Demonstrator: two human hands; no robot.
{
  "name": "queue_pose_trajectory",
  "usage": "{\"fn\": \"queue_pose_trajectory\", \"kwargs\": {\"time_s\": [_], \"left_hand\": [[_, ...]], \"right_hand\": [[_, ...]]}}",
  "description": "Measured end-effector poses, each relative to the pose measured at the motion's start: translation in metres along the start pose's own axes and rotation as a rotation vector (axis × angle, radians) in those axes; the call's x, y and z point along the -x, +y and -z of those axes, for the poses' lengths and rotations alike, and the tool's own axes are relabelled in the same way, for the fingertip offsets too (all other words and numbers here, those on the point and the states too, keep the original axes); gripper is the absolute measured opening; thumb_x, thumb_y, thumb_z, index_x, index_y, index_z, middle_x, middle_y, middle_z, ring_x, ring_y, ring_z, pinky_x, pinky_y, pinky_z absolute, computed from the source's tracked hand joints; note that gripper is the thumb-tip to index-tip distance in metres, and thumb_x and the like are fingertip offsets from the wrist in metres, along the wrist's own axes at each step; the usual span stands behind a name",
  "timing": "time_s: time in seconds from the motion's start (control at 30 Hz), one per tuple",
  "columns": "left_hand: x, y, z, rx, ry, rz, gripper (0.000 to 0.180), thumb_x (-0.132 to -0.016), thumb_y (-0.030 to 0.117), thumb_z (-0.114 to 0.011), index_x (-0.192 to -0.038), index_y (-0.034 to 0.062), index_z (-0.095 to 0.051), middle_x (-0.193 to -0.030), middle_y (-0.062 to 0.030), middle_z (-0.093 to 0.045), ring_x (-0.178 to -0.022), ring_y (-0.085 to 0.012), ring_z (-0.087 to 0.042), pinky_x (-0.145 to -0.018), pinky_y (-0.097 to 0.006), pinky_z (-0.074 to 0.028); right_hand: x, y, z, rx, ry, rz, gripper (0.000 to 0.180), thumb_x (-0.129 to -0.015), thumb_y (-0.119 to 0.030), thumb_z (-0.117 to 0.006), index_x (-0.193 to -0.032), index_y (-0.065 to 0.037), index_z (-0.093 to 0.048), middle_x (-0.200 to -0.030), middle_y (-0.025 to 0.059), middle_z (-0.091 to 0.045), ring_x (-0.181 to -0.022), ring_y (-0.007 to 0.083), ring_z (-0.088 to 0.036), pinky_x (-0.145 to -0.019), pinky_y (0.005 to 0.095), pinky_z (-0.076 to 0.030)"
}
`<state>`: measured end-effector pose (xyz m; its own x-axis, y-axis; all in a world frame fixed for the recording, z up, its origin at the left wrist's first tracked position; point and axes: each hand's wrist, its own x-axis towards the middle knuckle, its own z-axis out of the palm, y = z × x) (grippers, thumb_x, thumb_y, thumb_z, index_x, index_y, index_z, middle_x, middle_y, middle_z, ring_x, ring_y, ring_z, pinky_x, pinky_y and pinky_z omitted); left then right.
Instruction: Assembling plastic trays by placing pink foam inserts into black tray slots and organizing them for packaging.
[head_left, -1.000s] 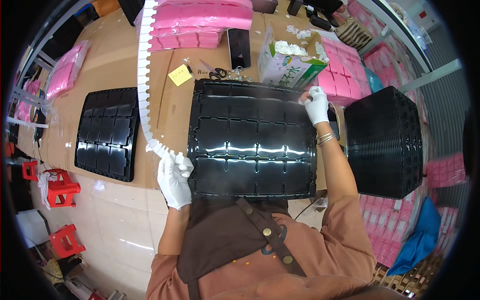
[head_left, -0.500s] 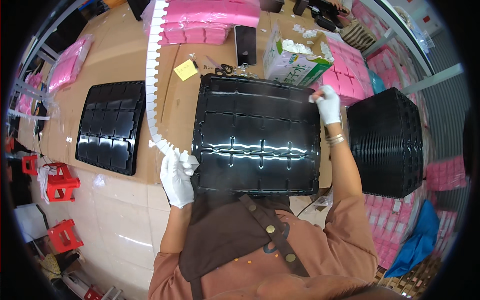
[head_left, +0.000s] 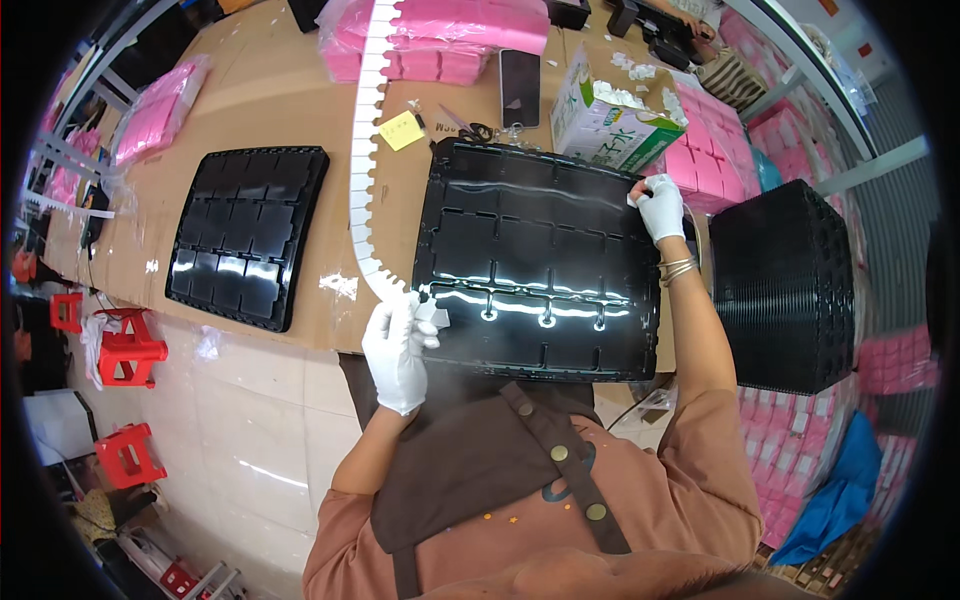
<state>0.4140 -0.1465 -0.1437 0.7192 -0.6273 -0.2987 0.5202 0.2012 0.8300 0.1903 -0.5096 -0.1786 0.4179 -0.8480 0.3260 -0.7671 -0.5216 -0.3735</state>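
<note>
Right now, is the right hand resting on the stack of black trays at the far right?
No, the right hand touches the far right edge of the tray lying before the person.

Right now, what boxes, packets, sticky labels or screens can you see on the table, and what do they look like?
Carton box: far side of the table, behind the black tray, white and green, open top stuffed with white bits.
Phone: left of the carton, flat dark rectangle, screen off.
Sticky note: beside the white strip, small yellow square.
Pink packets: far edge, stacked, wrapped in clear plastic.
Pink bag: far left, flat.
</note>
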Motion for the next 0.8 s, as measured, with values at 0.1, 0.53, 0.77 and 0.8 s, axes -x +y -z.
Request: {"fn": "queue_pose_trajectory", "kwargs": {"time_s": [0.1, 0.53, 0.77, 0.8], "left_hand": [[0.001, -0.001, 0.004, 0.009, 0.012, -0.015, 0.018, -0.097, 0.018, -0.053, -0.103, 0.0012, -0.057, -0.083, -0.0052, -0.058, -0.066, -0.0079, -0.056, -0.054, -0.021, -0.045], [-0.001, -0.001, 0.003, -0.023, -0.03, -0.036, 0.021, -0.098, 0.019, -0.051, -0.105, -0.0001, -0.056, -0.085, -0.0066, -0.059, -0.067, -0.0078, -0.055, -0.054, -0.02, -0.043], [0.005, -0.017, -0.013, -0.09, -0.102, -0.092, 0.022, -0.097, 0.017, -0.054, -0.106, -0.0031, -0.057, -0.088, -0.0102, -0.063, -0.07, -0.0125, -0.062, -0.059, -0.024, -0.053], [0.007, -0.016, -0.015, -0.101, -0.089, -0.101, 0.022, -0.097, 0.017, -0.054, -0.106, -0.0031, -0.057, -0.089, -0.0102, -0.063, -0.07, -0.0124, -0.062, -0.06, -0.025, -0.054]], "right_hand": [[-0.002, -0.008, -0.001, 0.104, -0.039, -0.021, 0.009, -0.068, -0.009, -0.073, -0.074, -0.008, -0.067, -0.084, 0.0127, -0.064, -0.085, 0.0305, -0.062, -0.075, 0.0401, -0.05], [0.003, -0.012, 0.039, -0.652, -0.076, -0.278, 0.002, -0.08, -0.001, -0.062, -0.078, -0.001, -0.062, -0.073, 0.0045, -0.062, -0.071, 0.0112, -0.056, -0.068, 0.0261, -0.045], [0.131, -0.212, 0.036, -1.109, -0.515, -0.068, 0.012, -0.079, -0.01, -0.065, -0.083, 0.001, -0.061, -0.088, 0.0073, -0.064, -0.076, 0.0124, -0.061, -0.07, 0.0267, -0.049], [0.142, -0.227, 0.026, -1.085, -0.46, -0.059, 0.01, -0.081, -0.008, -0.065, -0.085, 0.001, -0.062, -0.091, 0.0073, -0.065, -0.076, 0.0107, -0.06, -0.071, 0.026, -0.048]]}}
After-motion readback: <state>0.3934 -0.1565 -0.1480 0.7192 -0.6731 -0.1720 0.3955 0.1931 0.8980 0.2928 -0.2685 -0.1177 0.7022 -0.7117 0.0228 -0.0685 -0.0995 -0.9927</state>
